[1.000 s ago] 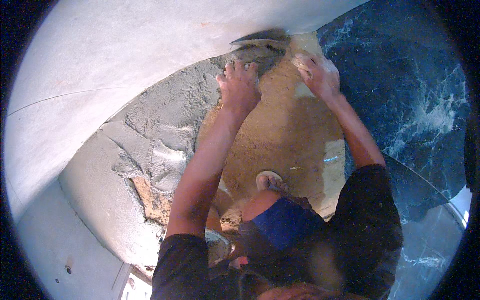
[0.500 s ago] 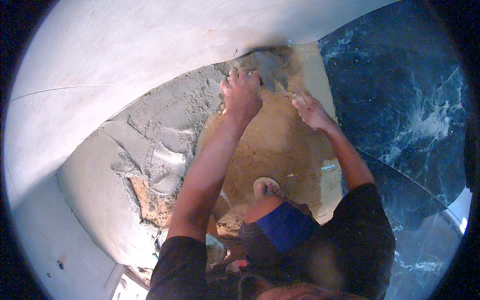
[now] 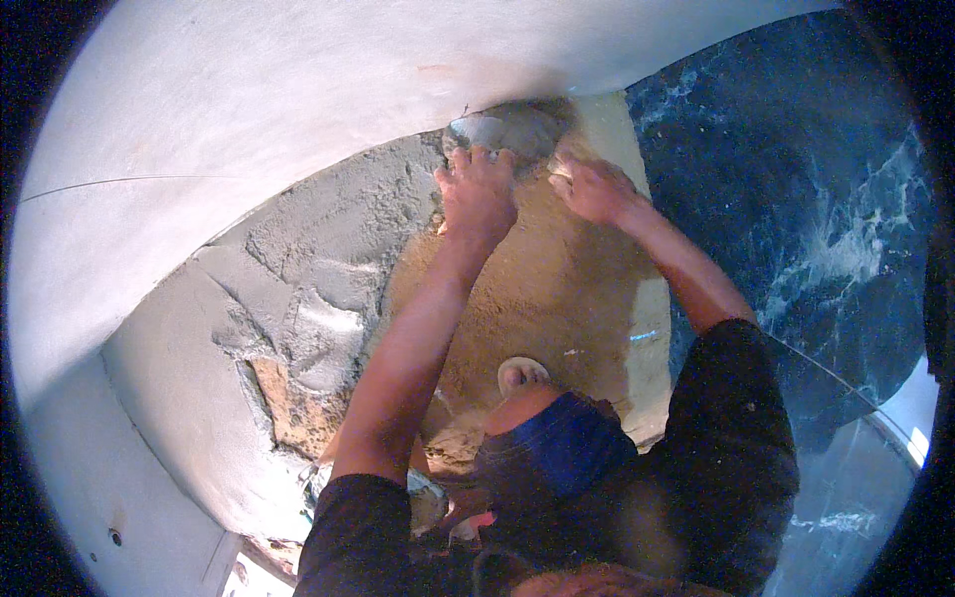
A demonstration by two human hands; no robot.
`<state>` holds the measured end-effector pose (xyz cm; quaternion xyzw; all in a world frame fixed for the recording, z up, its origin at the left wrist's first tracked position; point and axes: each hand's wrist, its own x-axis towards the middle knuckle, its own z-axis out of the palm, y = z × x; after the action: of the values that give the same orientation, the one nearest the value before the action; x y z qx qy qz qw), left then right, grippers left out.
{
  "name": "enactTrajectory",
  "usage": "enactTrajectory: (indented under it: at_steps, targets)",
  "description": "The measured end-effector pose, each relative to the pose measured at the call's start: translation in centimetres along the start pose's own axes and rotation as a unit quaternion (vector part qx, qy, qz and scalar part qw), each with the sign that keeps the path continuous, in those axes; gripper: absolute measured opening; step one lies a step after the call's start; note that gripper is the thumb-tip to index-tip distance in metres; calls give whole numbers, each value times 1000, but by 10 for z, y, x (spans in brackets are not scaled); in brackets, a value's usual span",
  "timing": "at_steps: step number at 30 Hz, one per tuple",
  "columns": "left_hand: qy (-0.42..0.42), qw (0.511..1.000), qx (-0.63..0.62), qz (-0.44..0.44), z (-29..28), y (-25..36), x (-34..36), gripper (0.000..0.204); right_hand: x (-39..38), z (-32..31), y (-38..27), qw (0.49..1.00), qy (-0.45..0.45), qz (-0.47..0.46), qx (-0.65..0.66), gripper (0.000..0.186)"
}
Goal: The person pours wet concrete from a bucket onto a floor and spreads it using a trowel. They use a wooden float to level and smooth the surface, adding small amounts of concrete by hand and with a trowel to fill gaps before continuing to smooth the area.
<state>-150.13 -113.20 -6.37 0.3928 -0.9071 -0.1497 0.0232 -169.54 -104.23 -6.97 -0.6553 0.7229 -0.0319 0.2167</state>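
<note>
- Pressing down near the far corner, the left hand (image 3: pixel 478 194) lies flat with its fingers spread wide on the wet grey mortar (image 3: pixel 328 249). It holds nothing that I can see.
- The right hand (image 3: pixel 595 189) is just beside it, fingers bent and closed on something small and pale. I cannot tell what it is.
- A shiny metal trowel blade (image 3: pixel 487 131) sits right past the left fingertips, where the mortar meets the white wall (image 3: pixel 249 90).
- The mortar covers the left part of the floor patch. The sandy brown bed (image 3: pixel 537 289) is bare under both arms.
- A dark blue marble tile (image 3: pixel 796 179) already lies on the right, touching the sandy bed.
- What could go wrong, I think: the mortar looks lumpy and cracked, so a tile put on it could rock or sit crooked.
- A hand that pushes too hard could dig a dip in the soft sand.
- Wet mortar could smear onto the blue tile or the wall if the hands slide that way.
- The bare foot (image 3: pixel 521 374) is close to the soft bed and could dent it.
</note>
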Motion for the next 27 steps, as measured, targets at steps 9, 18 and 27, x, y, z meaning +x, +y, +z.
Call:
enactTrajectory:
  at_steps: [9, 18, 27]
  targets:
    - [7, 1000, -6, 11, -3, -2, -4, 51, -24, -22, 6, 978, -28, 203, -37, 50]
    - [-11, 1000, 17, -16, 0, -3, 0, 53, -41, -27, 11, 970, -25, 240, 6, 53]
    - [-36, 999, 41, -5, -3, -5, -3, 51, -39, -13, -30, 893, -144, 316, 286, 42]
